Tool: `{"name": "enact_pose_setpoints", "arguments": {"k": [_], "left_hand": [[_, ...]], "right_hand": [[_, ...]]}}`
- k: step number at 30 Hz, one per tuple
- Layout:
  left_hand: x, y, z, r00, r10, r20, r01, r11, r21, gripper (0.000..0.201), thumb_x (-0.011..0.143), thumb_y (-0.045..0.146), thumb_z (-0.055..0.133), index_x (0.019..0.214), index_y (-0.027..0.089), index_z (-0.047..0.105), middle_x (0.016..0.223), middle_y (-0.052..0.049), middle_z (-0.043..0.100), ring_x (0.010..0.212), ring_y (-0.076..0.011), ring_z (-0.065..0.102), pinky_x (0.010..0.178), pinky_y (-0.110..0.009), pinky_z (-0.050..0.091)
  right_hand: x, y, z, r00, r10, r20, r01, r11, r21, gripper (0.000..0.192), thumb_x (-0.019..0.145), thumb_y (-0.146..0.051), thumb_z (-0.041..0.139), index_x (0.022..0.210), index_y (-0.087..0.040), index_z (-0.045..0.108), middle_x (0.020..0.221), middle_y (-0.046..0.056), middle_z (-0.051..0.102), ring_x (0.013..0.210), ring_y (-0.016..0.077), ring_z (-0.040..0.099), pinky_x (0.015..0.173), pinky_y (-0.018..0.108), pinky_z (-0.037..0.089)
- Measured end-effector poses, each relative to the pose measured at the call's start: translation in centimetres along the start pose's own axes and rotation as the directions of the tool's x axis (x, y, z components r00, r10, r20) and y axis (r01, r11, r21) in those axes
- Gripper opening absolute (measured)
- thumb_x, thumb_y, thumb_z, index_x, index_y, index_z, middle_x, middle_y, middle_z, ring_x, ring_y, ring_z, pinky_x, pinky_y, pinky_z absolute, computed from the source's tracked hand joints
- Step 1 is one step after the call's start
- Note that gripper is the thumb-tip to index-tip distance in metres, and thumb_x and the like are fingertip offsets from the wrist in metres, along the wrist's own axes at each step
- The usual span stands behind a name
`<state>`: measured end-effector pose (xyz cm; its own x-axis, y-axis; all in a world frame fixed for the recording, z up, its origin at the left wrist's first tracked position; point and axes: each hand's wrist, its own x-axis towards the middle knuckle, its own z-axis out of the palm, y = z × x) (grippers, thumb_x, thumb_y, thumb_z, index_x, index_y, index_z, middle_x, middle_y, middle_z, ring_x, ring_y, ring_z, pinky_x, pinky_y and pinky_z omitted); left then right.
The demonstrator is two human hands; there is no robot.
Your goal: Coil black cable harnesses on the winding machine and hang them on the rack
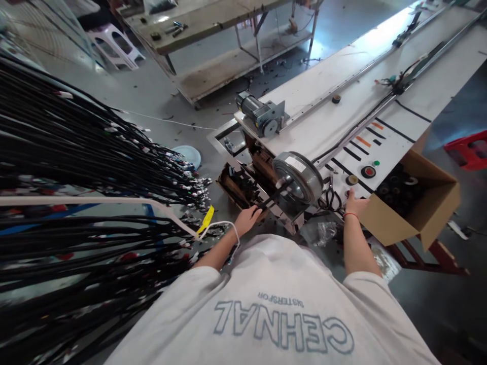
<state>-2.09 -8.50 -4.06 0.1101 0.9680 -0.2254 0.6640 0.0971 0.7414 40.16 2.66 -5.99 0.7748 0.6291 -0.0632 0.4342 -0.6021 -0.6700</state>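
Note:
My left hand (246,221) is closed around a black cable (269,202), which runs up to the hub of a round metal drum (294,170) at the bench end. At the bench's near edge, my right hand (355,207) has its fingers apart, with one at a small red button (347,193). Just left of that hand lie black-handled scissors (332,197). A tan-centred tape roll (352,180) and a red-centred tape roll (368,172) sit beyond it. Part of the right hand's underside is hidden.
Bundles of black cables (57,137) hang at the left beside a white bar (167,210) with a yellow tag (206,220). An open cardboard box (437,190) of dark rolls stands right. A motor (253,109) sits on the long white bench (319,121).

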Motion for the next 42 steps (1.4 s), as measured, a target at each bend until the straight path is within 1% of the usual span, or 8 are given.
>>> {"name": "enact_pose_setpoints", "arguments": {"k": [3, 12, 19, 22, 26, 33, 37, 42], "left_hand": [[1.1, 1.0, 0.1, 1.000, 0.011, -0.018, -0.010, 1.000, 0.019, 0.041, 0.098, 0.049, 0.036, 0.085, 0.018, 0.060, 0.071, -0.004, 0.064, 0.070, -0.0191, 0.060, 0.067, -0.027, 0.042], [4.1, 3.7, 2.0, 0.998, 0.060, -0.032, -0.059, 0.998, 0.028, 0.034, 0.100, 0.043, 0.041, 0.084, 0.018, 0.058, 0.070, -0.005, 0.063, 0.069, -0.0212, 0.062, 0.066, -0.029, 0.040], [5.8, 4.8, 2.5, 0.996, 0.080, -0.039, -0.078, 0.995, 0.057, 0.031, 0.095, 0.045, 0.049, 0.086, 0.018, 0.060, 0.073, -0.006, 0.064, 0.070, -0.0216, 0.060, 0.068, -0.029, 0.040], [5.2, 3.8, 2.3, 0.995, 0.088, -0.056, -0.082, 0.991, 0.108, 0.034, 0.093, 0.048, 0.051, 0.082, 0.017, 0.062, 0.071, -0.006, 0.064, 0.067, -0.0204, 0.058, 0.066, -0.029, 0.040], [3.7, 0.3, 2.5, 0.995, 0.096, 0.004, -0.096, 0.989, 0.114, 0.036, 0.092, 0.048, 0.050, 0.083, 0.016, 0.065, 0.075, -0.006, 0.066, 0.069, -0.0198, 0.060, 0.067, -0.027, 0.041], [0.3, -6.5, 2.4, 0.988, -0.130, 0.080, 0.115, 0.978, 0.172, 0.032, 0.090, 0.043, 0.051, 0.087, 0.016, 0.066, 0.073, -0.005, 0.065, 0.069, -0.0196, 0.061, 0.062, -0.026, 0.038], [-1.8, -6.4, 1.2, 0.996, -0.087, -0.021, 0.089, 0.989, 0.114, 0.037, 0.095, 0.047, 0.042, 0.087, 0.018, 0.063, 0.072, -0.004, 0.065, 0.068, -0.0183, 0.061, 0.064, -0.026, 0.040], [-2.1, -3.5, 0.4, 0.995, -0.024, -0.101, 0.031, 0.997, 0.074, 0.031, 0.097, 0.042, 0.040, 0.093, 0.019, 0.060, 0.075, -0.004, 0.066, 0.072, -0.0203, 0.065, 0.068, -0.027, 0.043]], "right_hand": [[-0.1, -0.1, 0.2, 0.996, 0.026, -0.080, -0.030, 0.998, -0.051, 0.071, 0.082, -0.055, 0.065, 0.125, -0.003, 0.043, 0.133, 0.032, 0.050, 0.130, 0.0388, 0.045, 0.109, 0.047, 0.034], [0.0, 0.0, 0.3, 0.995, 0.038, -0.088, -0.037, 0.999, 0.010, 0.067, 0.079, -0.054, 0.068, 0.122, -0.008, 0.045, 0.131, 0.030, 0.053, 0.125, 0.0383, 0.050, 0.107, 0.048, 0.037], [-0.1, 0.1, 0.3, 0.994, 0.043, -0.101, -0.049, 0.997, -0.053, 0.071, 0.081, -0.059, 0.066, 0.123, -0.007, 0.045, 0.130, 0.031, 0.053, 0.124, 0.0409, 0.050, 0.106, 0.051, 0.038], [-0.1, 0.1, 0.3, 0.994, 0.054, -0.096, -0.060, 0.996, -0.065, 0.070, 0.081, -0.059, 0.066, 0.122, -0.006, 0.046, 0.129, 0.031, 0.053, 0.123, 0.0412, 0.052, 0.104, 0.050, 0.039], [0.1, 0.3, 0.4, 0.994, 0.041, -0.105, -0.048, 0.997, -0.061, 0.067, 0.082, -0.060, 0.064, 0.120, -0.008, 0.046, 0.129, 0.031, 0.053, 0.125, 0.0401, 0.051, 0.105, 0.049, 0.038], [0.8, 0.7, 0.6, 0.995, 0.026, -0.099, -0.030, 0.999, -0.039, 0.063, 0.081, -0.055, 0.067, 0.118, -0.009, 0.045, 0.128, 0.030, 0.054, 0.125, 0.0386, 0.050, 0.106, 0.047, 0.038], [0.9, 0.9, 0.7, 0.994, 0.033, -0.105, -0.036, 0.999, -0.027, 0.061, 0.080, -0.054, 0.068, 0.115, -0.009, 0.047, 0.127, 0.030, 0.054, 0.123, 0.0392, 0.051, 0.105, 0.048, 0.038], [1.1, 1.2, 1.0, 0.993, 0.030, -0.114, -0.030, 1.000, 0.002, 0.059, 0.079, -0.054, 0.069, 0.112, -0.011, 0.047, 0.125, 0.029, 0.056, 0.121, 0.0404, 0.052, 0.104, 0.052, 0.038]]}}
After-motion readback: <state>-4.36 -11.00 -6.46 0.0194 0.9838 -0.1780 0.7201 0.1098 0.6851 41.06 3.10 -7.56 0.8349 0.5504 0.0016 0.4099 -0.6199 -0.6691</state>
